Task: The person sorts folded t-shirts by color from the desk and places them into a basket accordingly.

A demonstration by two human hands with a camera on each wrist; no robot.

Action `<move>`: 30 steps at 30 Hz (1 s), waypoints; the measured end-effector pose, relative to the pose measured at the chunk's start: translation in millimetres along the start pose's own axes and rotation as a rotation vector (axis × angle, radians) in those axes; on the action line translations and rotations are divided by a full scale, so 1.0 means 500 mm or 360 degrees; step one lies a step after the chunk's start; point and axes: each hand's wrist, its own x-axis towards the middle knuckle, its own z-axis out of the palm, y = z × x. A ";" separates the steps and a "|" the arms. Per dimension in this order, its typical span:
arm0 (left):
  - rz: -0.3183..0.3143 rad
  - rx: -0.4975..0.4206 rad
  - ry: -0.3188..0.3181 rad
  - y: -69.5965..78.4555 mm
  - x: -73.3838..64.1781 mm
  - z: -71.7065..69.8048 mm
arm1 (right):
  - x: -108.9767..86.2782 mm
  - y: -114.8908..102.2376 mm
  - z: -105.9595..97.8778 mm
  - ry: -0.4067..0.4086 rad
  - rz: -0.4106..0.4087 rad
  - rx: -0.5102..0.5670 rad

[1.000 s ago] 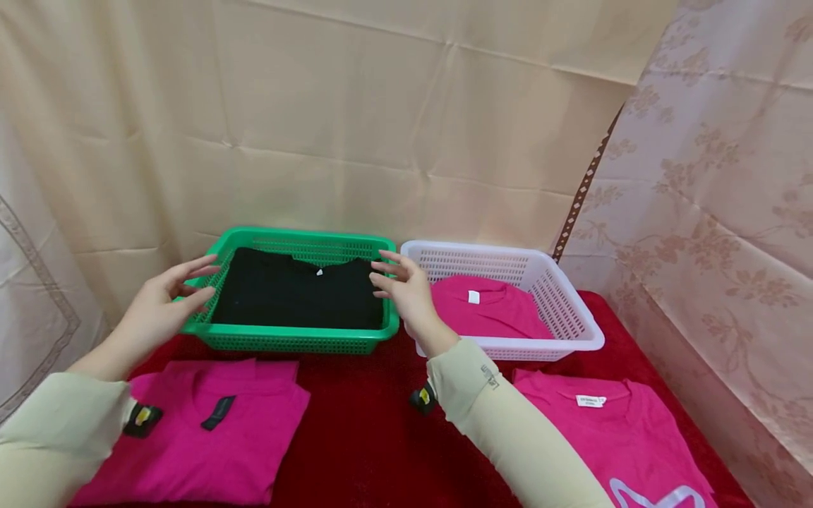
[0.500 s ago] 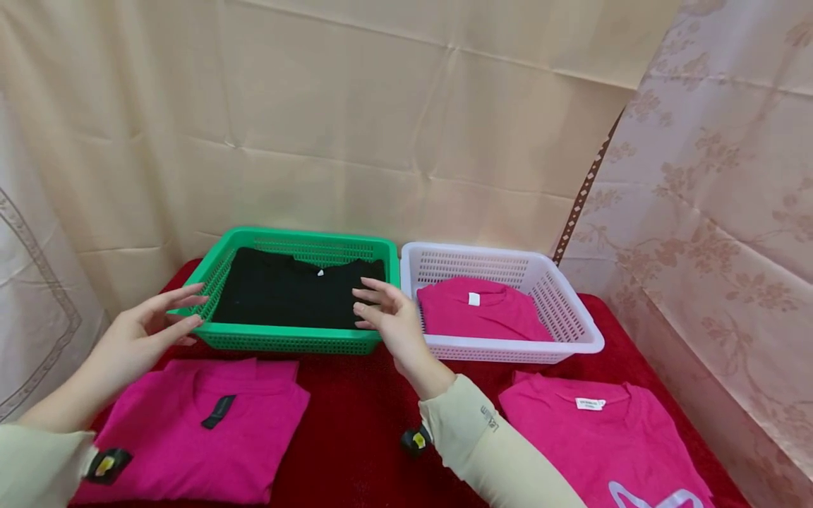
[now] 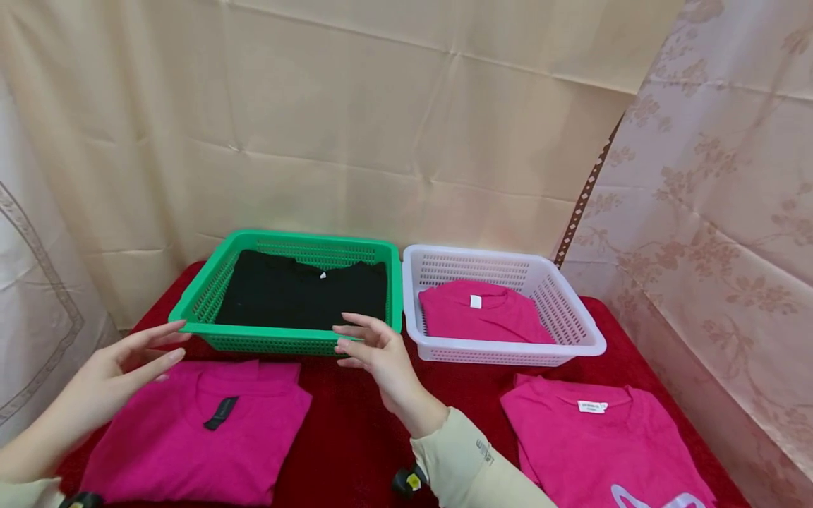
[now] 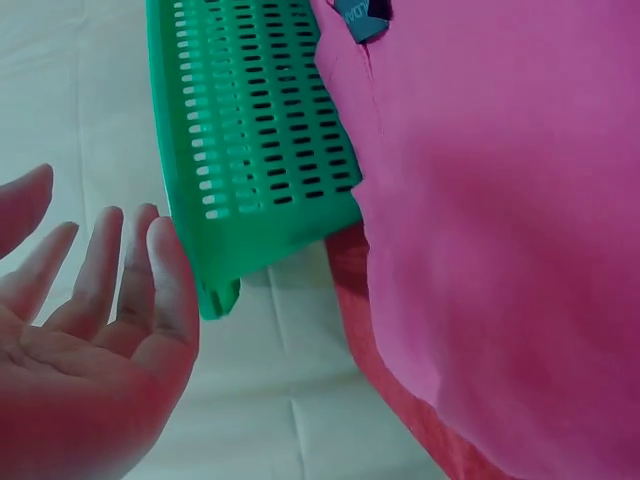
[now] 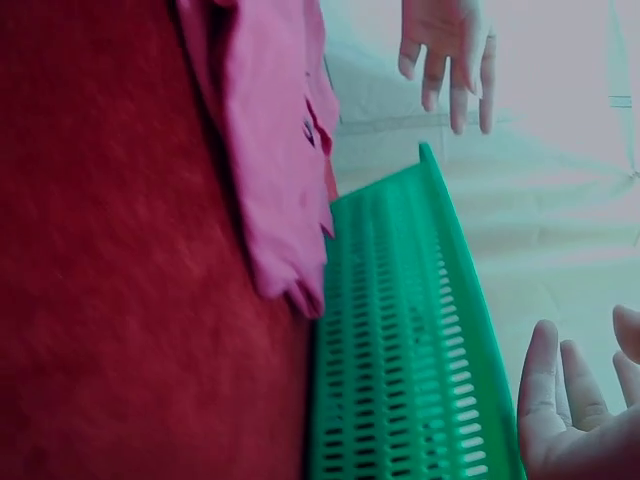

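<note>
My left hand (image 3: 114,377) hovers over the upper left part of a folded magenta shirt (image 3: 209,444), its fingers loosely bent around nothing. In front of the green basket (image 3: 273,337), my right hand (image 3: 387,367) is held up with relaxed fingers, also without anything in it. A folded black shirt (image 3: 298,296) with a small white tag lies inside the green basket. The left wrist view has the left hand (image 4: 110,340) beside the basket's corner, fingers spread. Both hands appear in the right wrist view, the right hand (image 5: 585,420) in the lower corner.
A white basket (image 3: 508,351) holding a folded pink shirt (image 3: 485,317) stands right of the green one. Another folded pink shirt (image 3: 591,430) lies at the front right. Red cloth (image 3: 356,451) covers the table; curtains (image 3: 356,120) hang behind it.
Both hands have drawn back from above the green basket, moving down and left toward the near side. The shirts and baskets stay in place.
</note>
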 end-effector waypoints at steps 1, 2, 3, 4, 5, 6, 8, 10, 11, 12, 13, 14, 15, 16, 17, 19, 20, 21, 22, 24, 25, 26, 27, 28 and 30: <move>-0.0015 0.0007 -0.0004 -0.002 -0.004 0.000 | -0.003 0.005 0.001 -0.0008 0.0020 0.0008; -0.0025 0.0015 -0.0005 -0.005 -0.007 -0.001 | -0.006 0.009 0.002 -0.0013 0.0039 0.0013; -0.0038 0.0028 -0.0006 -0.007 -0.010 -0.001 | -0.008 0.014 0.003 -0.0017 0.0056 0.0019; -0.0051 0.0045 -0.0009 -0.009 -0.013 -0.001 | -0.011 0.019 0.005 -0.0019 0.0070 0.0026; -0.0066 0.0072 -0.0012 -0.010 -0.015 -0.001 | -0.013 0.024 0.007 -0.0023 0.0081 0.0035; -0.0083 0.0095 -0.0020 -0.013 -0.018 -0.001 | -0.015 0.028 0.008 -0.0023 0.0092 0.0042; -0.0117 0.0149 -0.0026 -0.018 -0.023 0.001 | -0.020 0.037 0.012 -0.0022 0.0110 0.0068; -0.0158 0.0205 -0.0028 -0.024 -0.028 0.001 | -0.025 0.044 0.015 -0.0025 0.0128 0.0107; -0.0173 0.0229 -0.0025 -0.028 -0.031 0.001 | -0.028 0.047 0.017 -0.0025 0.0137 0.0127; -0.0188 0.0247 -0.0023 -0.032 -0.033 0.000 | -0.031 0.050 0.018 -0.0021 0.0147 0.0149; -0.0200 0.0268 -0.0017 -0.036 -0.035 0.000 | -0.034 0.053 0.020 -0.0016 0.0159 0.0171; -0.0205 0.0283 -0.0008 -0.041 -0.036 0.000 | -0.037 0.056 0.022 -0.0011 0.0171 0.0190; -0.0206 0.0289 0.0000 -0.046 -0.038 -0.001 | -0.039 0.060 0.024 -0.0009 0.0181 0.0206; -0.0197 0.0291 0.0015 -0.051 -0.039 -0.002 | -0.041 0.064 0.026 -0.0003 0.0189 0.0219; -0.0187 0.0278 0.0026 -0.057 -0.040 -0.003 | -0.043 0.068 0.028 0.0002 0.0200 0.0232; -0.0170 0.0263 0.0055 -0.068 -0.042 -0.004 | -0.045 0.076 0.033 0.0010 0.0212 0.0251; -0.0156 0.0255 0.0069 -0.074 -0.043 -0.005 | -0.046 0.080 0.035 0.0014 0.0215 0.0260; -0.0156 0.0253 0.0077 -0.079 -0.045 -0.006 | -0.047 0.083 0.037 0.0015 0.0216 0.0267; -0.0159 0.0254 0.0082 -0.084 -0.047 -0.007 | -0.049 0.087 0.040 0.0016 0.0218 0.0274; -0.0179 0.0283 0.0083 -0.093 -0.050 -0.009 | -0.051 0.094 0.043 0.0019 0.0229 0.0285; -0.0192 0.0294 0.0079 -0.098 -0.052 -0.010 | -0.052 0.098 0.044 0.0021 0.0239 0.0292; -0.0210 0.0308 0.0073 -0.102 -0.053 -0.011 | -0.052 0.101 0.045 0.0023 0.0245 0.0297; -0.0227 0.0322 0.0070 -0.106 -0.054 -0.011 | -0.052 0.104 0.046 0.0027 0.0252 0.0303; -0.0236 0.0319 0.0067 -0.110 -0.055 -0.011 | -0.052 0.106 0.046 0.0037 0.0261 0.0312; -0.0246 0.0301 0.0068 -0.118 -0.055 -0.009 | -0.051 0.111 0.045 0.0056 0.0273 0.0326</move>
